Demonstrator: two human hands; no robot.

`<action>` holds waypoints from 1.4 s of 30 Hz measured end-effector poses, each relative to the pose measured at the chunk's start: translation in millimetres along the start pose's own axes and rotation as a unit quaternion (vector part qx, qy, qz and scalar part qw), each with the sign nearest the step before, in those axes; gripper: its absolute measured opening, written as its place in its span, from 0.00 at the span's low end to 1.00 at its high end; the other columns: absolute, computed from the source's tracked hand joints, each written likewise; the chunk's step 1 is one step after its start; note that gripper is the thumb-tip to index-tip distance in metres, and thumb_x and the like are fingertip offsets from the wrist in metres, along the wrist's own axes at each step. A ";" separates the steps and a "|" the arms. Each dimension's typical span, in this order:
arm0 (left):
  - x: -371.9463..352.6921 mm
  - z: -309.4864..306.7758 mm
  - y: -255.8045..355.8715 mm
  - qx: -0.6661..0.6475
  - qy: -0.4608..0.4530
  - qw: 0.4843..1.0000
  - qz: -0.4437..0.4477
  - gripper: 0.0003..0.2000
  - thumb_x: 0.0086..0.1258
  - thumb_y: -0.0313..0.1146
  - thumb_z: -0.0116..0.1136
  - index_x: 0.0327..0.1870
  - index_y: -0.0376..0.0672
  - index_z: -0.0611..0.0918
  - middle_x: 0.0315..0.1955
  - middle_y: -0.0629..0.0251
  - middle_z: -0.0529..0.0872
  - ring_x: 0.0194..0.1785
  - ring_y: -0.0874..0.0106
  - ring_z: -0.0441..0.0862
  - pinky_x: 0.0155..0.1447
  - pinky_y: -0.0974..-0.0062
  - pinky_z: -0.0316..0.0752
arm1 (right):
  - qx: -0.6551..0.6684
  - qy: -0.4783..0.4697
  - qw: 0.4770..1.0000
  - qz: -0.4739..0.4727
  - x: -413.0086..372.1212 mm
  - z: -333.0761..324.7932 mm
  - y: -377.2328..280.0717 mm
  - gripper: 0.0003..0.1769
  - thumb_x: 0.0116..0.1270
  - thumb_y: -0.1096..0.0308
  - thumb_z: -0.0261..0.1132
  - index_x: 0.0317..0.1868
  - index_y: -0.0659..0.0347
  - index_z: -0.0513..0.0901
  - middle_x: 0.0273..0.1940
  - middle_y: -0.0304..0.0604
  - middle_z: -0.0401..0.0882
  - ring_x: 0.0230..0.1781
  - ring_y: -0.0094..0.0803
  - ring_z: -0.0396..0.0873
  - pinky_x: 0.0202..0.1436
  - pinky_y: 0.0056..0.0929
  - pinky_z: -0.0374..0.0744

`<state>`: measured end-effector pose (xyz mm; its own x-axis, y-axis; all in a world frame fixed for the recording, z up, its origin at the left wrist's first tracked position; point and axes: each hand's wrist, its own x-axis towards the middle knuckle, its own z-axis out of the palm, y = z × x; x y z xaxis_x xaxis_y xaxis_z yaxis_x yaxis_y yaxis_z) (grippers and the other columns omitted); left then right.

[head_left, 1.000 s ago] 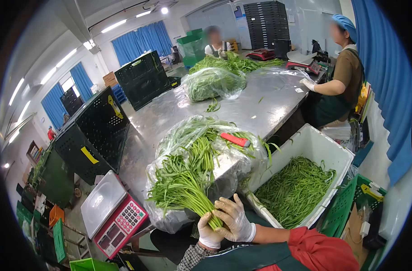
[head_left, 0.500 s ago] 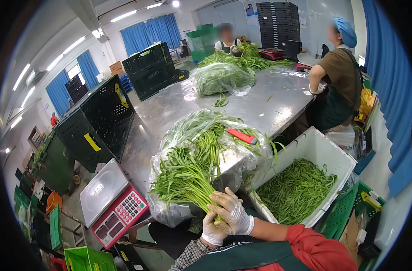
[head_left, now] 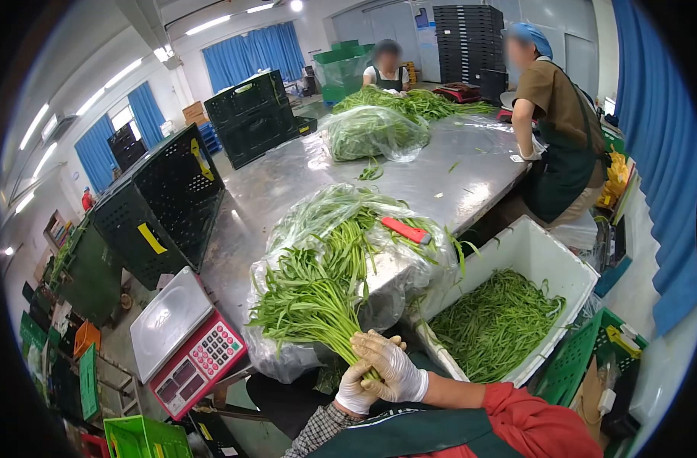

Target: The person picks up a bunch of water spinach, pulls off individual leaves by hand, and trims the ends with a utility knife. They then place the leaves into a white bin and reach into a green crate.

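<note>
In the head view a bunch of leafy green stems [head_left: 318,305] is held by both gloved hands at the table's near edge. My left hand [head_left: 357,391], below a checkered cuff, is closed around the stem ends. Wrapped over the stems from the other side is my right hand [head_left: 392,368], its fingers partly overlapping the left. The leaves spread onto a clear plastic bag [head_left: 287,362] with more greens [head_left: 348,244] in it. On that bag lies a red-handled cutter [head_left: 406,230], apart from both hands.
A white foam box [head_left: 543,244] with cut greens stands at right. A pink scale [head_left: 203,359] is at left, beside a black crate [head_left: 146,229]. Another bagged pile [head_left: 371,133] sits on the metal table [head_left: 272,183]. A co-worker [head_left: 558,122] leans at its right edge.
The co-worker at right has leaned forward over the table edge. My fingers have shifted slightly around the stems. The person at the back has straightened slightly.
</note>
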<state>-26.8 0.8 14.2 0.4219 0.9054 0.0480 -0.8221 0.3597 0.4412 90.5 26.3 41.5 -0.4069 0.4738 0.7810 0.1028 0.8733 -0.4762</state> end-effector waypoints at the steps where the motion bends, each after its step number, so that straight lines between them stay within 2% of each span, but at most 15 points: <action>1: -2.5 -6.3 -0.7 0.030 0.029 0.999 -0.005 0.29 0.62 0.39 0.51 0.65 0.43 0.61 0.62 0.53 0.64 0.66 0.60 0.59 0.69 0.61 0.52 | -0.001 0.000 1.000 0.006 -1.1 -2.0 -0.7 0.31 0.62 0.53 0.56 0.58 0.69 0.66 0.56 0.58 0.67 0.59 0.52 0.65 0.65 0.50 0.58; 2: -2.8 -11.4 -2.2 0.059 0.053 0.997 -0.011 0.29 0.62 0.40 0.51 0.65 0.42 0.62 0.61 0.54 0.65 0.65 0.60 0.60 0.69 0.61 0.52 | -0.007 0.000 1.000 0.011 -1.7 -7.5 -0.2 0.31 0.62 0.53 0.57 0.58 0.69 0.66 0.56 0.58 0.66 0.60 0.51 0.64 0.65 0.50 0.58; 3: -7.7 -4.2 -0.5 -0.009 0.091 0.996 0.008 0.27 0.61 0.31 0.54 0.63 0.41 0.63 0.60 0.55 0.66 0.64 0.61 0.63 0.67 0.62 0.56 | -0.020 0.015 0.999 0.020 1.1 -13.7 -0.5 0.30 0.62 0.54 0.57 0.58 0.69 0.66 0.56 0.58 0.67 0.60 0.51 0.65 0.65 0.49 0.58; 5: -2.7 -6.4 4.8 -0.017 0.049 0.999 -0.004 0.21 0.60 0.29 0.56 0.55 0.38 0.69 0.52 0.56 0.74 0.56 0.63 0.71 0.62 0.62 0.65 | -0.060 0.042 0.996 0.039 -3.7 -17.3 6.3 0.30 0.66 0.52 0.53 0.58 0.70 0.65 0.57 0.58 0.65 0.61 0.51 0.63 0.64 0.48 0.59; 6: -6.5 -16.4 5.4 -0.016 0.071 0.997 -0.022 0.18 0.59 0.29 0.56 0.51 0.38 0.72 0.49 0.57 0.76 0.53 0.63 0.74 0.59 0.62 0.67 | 0.019 0.049 0.990 0.134 -10.0 -13.0 9.4 0.31 0.65 0.52 0.55 0.59 0.70 0.65 0.56 0.58 0.67 0.59 0.50 0.65 0.63 0.45 0.61; 8: -7.7 -12.1 2.3 -0.001 0.098 0.995 0.006 0.15 0.58 0.32 0.59 0.43 0.35 0.74 0.37 0.57 0.80 0.43 0.64 0.78 0.51 0.65 0.73 | -0.032 -0.024 0.988 0.149 -11.9 -18.3 26.5 0.33 0.66 0.50 0.54 0.60 0.69 0.64 0.53 0.58 0.69 0.58 0.45 0.66 0.56 0.36 0.69; 9: -5.9 -14.8 1.9 0.007 0.071 0.997 0.004 0.15 0.57 0.33 0.60 0.42 0.34 0.74 0.35 0.57 0.80 0.40 0.64 0.78 0.49 0.66 0.74 | 0.070 -0.056 0.966 0.243 -16.3 -10.7 32.0 0.35 0.62 0.46 0.58 0.56 0.71 0.67 0.53 0.57 0.70 0.55 0.45 0.69 0.59 0.37 0.66; 10: -5.8 -19.8 1.5 0.019 0.042 0.999 0.003 0.16 0.57 0.34 0.60 0.42 0.34 0.74 0.33 0.57 0.79 0.38 0.64 0.79 0.47 0.67 0.74 | 0.291 -0.080 0.888 0.348 -14.5 -6.2 28.9 0.39 0.61 0.42 0.58 0.57 0.70 0.65 0.43 0.50 0.74 0.41 0.32 0.75 0.45 0.28 0.74; 12: -7.6 -24.0 4.1 0.060 0.025 0.998 -0.017 0.16 0.57 0.37 0.61 0.42 0.38 0.75 0.31 0.60 0.80 0.37 0.65 0.79 0.45 0.66 0.73 | 0.446 -0.216 0.761 0.418 -6.8 -9.5 38.9 0.39 0.59 0.41 0.60 0.57 0.67 0.66 0.31 0.38 0.72 0.27 0.19 0.71 0.29 0.17 0.72; 15: -14.0 -24.4 5.1 0.007 0.035 0.999 -0.033 0.15 0.56 0.35 0.61 0.42 0.38 0.75 0.32 0.61 0.79 0.38 0.65 0.78 0.45 0.65 0.71 | 0.526 -0.262 0.684 0.433 -4.1 -1.4 51.2 0.36 0.57 0.42 0.63 0.54 0.64 0.67 0.23 0.31 0.67 0.18 0.14 0.63 0.19 0.12 0.65; 21: -18.3 -32.8 8.8 0.059 0.018 0.996 -0.072 0.16 0.56 0.37 0.61 0.42 0.36 0.75 0.33 0.59 0.78 0.40 0.64 0.77 0.46 0.63 0.71 | 0.593 -0.339 0.556 0.474 11.3 8.8 56.8 0.30 0.60 0.51 0.64 0.52 0.66 0.68 0.15 0.35 0.69 0.09 0.22 0.69 0.13 0.22 0.73; 24: -21.0 -43.0 10.9 0.048 -0.001 0.994 -0.102 0.18 0.56 0.38 0.61 0.42 0.35 0.75 0.34 0.57 0.78 0.42 0.63 0.77 0.49 0.61 0.72 | 0.586 -0.348 0.554 0.478 3.6 28.1 70.0 0.26 0.60 0.60 0.64 0.53 0.67 0.68 0.24 0.42 0.76 0.18 0.25 0.76 0.21 0.23 0.77; 30: -29.9 -54.8 7.9 0.088 0.030 0.986 -0.136 0.26 0.57 0.45 0.62 0.48 0.32 0.73 0.39 0.54 0.78 0.48 0.60 0.76 0.56 0.55 0.70 | 0.595 -0.285 0.580 0.477 8.1 27.8 52.0 0.25 0.57 0.68 0.65 0.53 0.67 0.68 0.43 0.50 0.77 0.41 0.31 0.77 0.45 0.28 0.77; 34: -33.7 -54.5 8.5 0.078 0.017 0.989 -0.128 0.26 0.60 0.44 0.61 0.48 0.31 0.71 0.42 0.53 0.77 0.50 0.59 0.75 0.56 0.56 0.72 | 0.566 -0.264 0.625 0.468 4.5 36.0 50.7 0.27 0.55 0.68 0.67 0.53 0.67 0.69 0.40 0.48 0.79 0.41 0.30 0.78 0.46 0.28 0.76; 42: -38.8 -50.9 2.4 0.151 0.056 0.986 -0.046 0.35 0.60 0.62 0.49 0.56 0.37 0.69 0.48 0.56 0.75 0.54 0.60 0.73 0.61 0.54 0.66 | 0.512 -0.233 0.702 0.437 23.7 28.9 43.4 0.25 0.53 0.68 0.67 0.52 0.66 0.72 0.40 0.45 0.78 0.39 0.27 0.77 0.47 0.25 0.75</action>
<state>-64.6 -22.0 -32.2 0.4314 0.8970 -0.0970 -0.6239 0.3742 0.6861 59.1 72.1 27.6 -0.8720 0.4804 -0.0935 -0.1109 -0.3800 -0.9183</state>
